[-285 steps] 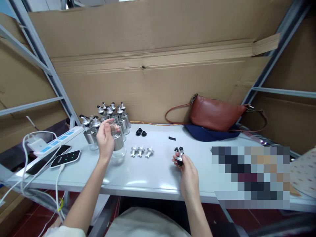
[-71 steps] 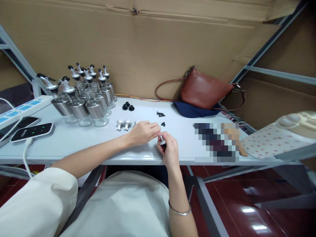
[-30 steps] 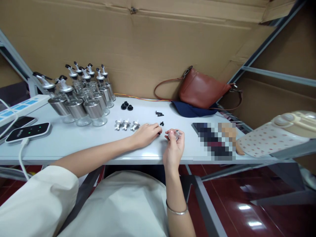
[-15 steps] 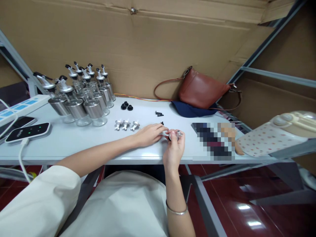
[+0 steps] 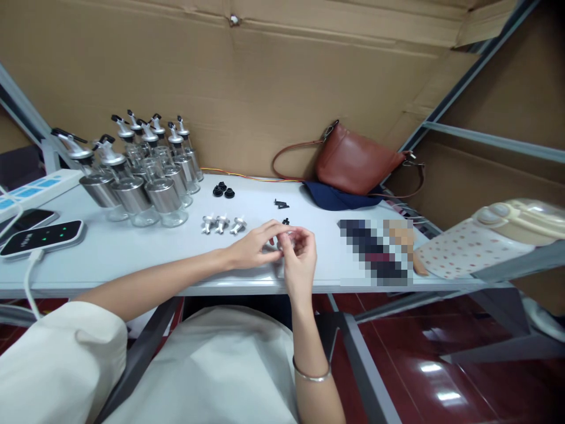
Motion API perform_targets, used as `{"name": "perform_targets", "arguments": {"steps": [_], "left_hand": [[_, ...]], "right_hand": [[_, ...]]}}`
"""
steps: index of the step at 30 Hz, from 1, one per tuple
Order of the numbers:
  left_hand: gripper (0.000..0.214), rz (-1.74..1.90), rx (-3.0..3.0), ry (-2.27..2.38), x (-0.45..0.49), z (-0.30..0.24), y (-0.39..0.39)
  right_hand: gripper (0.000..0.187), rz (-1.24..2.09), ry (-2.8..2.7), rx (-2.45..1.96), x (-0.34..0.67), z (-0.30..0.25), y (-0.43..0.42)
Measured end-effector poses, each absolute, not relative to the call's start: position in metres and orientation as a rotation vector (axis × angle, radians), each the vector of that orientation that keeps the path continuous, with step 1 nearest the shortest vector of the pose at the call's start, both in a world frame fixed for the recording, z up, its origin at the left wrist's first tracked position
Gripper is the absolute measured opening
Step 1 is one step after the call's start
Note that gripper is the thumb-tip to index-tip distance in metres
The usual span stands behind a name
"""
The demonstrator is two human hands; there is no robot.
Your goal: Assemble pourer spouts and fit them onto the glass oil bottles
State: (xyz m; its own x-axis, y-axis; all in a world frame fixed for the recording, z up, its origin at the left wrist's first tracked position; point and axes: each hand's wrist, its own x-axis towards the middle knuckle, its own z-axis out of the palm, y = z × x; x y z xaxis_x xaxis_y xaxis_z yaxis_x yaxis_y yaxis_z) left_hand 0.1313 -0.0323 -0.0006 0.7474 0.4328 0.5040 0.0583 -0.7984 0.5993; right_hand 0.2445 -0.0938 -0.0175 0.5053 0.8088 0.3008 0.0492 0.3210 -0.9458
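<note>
My left hand (image 5: 253,246) and my right hand (image 5: 300,257) meet over the near edge of the white table (image 5: 132,253). Both pinch a small silver spout cap (image 5: 285,239) between their fingertips; most of it is hidden by the fingers. A tiny black part (image 5: 285,221) lies just behind the hands. Three loose silver spouts (image 5: 222,223) lie in a row to the left of my left hand. Several glass and steel dispenser bottles (image 5: 145,171) stand at the back left.
Black rubber stoppers (image 5: 223,190) and a black clip (image 5: 279,204) lie further back. A brown leather bag (image 5: 357,168) rests on blue cloth (image 5: 335,197) against the cardboard wall. A power bank (image 5: 39,237), a phone and a power strip (image 5: 26,191) sit at the left.
My right hand has drawn left toward my left hand, and both now close round the silver cap that the right hand alone held up a moment ago.
</note>
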Motion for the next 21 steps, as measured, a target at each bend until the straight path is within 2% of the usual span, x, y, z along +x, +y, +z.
{"name": "perform_targets", "arguments": {"steps": [3,6,10,13,17,21], "left_hand": [[0.035,0.950,2.319,0.402,0.129,-0.001,-0.030],[0.030,1.083,2.129,0.483,0.130,0.000,-0.029],[0.031,1.155,1.857,0.540,0.133,0.002,-0.029],[0.040,1.117,1.754,0.578,0.136,0.001,-0.027],[0.047,1.120,1.686,0.620,0.138,-0.003,-0.024],[0.048,1.110,1.678,0.627,0.138,-0.004,-0.023]], "right_hand": [[0.035,0.618,-0.858,-1.077,0.241,-0.017,-0.094],[0.030,0.429,-0.794,-1.111,0.261,-0.015,-0.097],[0.023,0.091,-0.898,-1.476,0.315,-0.014,-0.098],[0.024,0.159,-1.165,-1.671,0.336,-0.016,-0.093],[0.032,0.264,-1.484,-1.595,0.311,-0.019,-0.085],[0.022,0.216,-1.650,-1.622,0.283,-0.021,-0.080]]}}
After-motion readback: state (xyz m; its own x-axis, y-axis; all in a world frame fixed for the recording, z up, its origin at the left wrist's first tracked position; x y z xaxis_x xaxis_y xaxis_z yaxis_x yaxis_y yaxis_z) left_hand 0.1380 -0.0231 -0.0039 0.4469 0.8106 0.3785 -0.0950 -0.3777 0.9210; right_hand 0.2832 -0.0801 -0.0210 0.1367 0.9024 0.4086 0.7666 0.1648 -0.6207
